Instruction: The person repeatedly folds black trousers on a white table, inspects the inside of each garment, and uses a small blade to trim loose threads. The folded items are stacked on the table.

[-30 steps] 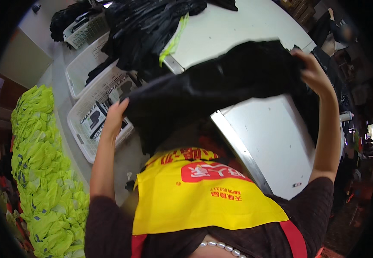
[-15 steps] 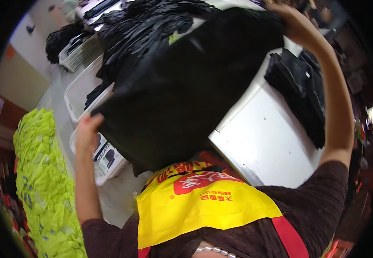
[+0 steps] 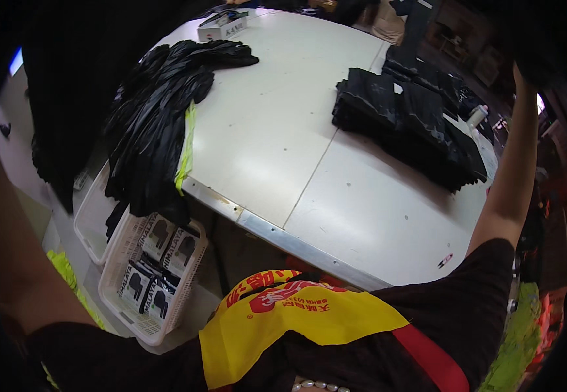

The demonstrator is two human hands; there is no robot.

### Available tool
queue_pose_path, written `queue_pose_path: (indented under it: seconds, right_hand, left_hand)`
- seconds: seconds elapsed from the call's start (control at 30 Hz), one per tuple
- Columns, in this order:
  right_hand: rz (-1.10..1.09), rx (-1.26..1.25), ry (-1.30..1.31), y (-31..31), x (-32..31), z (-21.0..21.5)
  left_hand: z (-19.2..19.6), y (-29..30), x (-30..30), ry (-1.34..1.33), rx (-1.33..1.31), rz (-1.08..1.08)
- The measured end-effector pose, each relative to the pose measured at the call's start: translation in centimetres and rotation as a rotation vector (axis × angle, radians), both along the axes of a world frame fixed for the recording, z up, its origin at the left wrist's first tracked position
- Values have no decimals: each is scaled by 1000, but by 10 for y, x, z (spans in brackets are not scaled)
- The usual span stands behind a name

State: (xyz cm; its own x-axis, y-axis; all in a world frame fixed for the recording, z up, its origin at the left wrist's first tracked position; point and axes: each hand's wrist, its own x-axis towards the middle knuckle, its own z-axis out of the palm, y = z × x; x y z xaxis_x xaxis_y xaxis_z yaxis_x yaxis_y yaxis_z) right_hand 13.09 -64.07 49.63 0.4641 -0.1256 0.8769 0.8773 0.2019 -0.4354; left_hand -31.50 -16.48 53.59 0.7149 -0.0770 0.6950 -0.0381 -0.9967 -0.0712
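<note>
Hands are both raised out of sight: the right arm (image 3: 509,176) runs up to the dark upper rim and the left forearm (image 3: 16,261) climbs the left edge, so their grip cannot be told. Black cloth (image 3: 68,98) hangs at upper left, its top cut off. Below, the white table (image 3: 277,137) carries a black heap (image 3: 159,111) over its near-left edge and folded black stacks (image 3: 414,124) far right, with bare room between.

Both hands are lost past the dark rim: the right forearm (image 3: 515,170) runs up out of sight at the upper right, the left arm (image 3: 16,261) at the left. The black garment (image 3: 68,85) is cut off by the upper-left edge.
</note>
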Motion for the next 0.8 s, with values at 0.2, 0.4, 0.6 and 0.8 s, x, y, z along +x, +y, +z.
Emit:
queue_pose_path:
  seconds: [0.2,0.4,0.6,0.8]
  right_hand:
    - [53,-36,280,-176,-28,-139]
    - [-312,-754,362,-218,-49,-396]
    - [-615,-1328,646,-283,-130,-531]
    - [-511,-1232,884,-311,-86,-561]
  left_hand:
    - [-179,-119,66,573,65,-471]
    - [-409,-202,86,207,-348,-728]
    - [-551,-220,108,687,-304,-773]
    - [-560,-285,130,964,-661,-797]
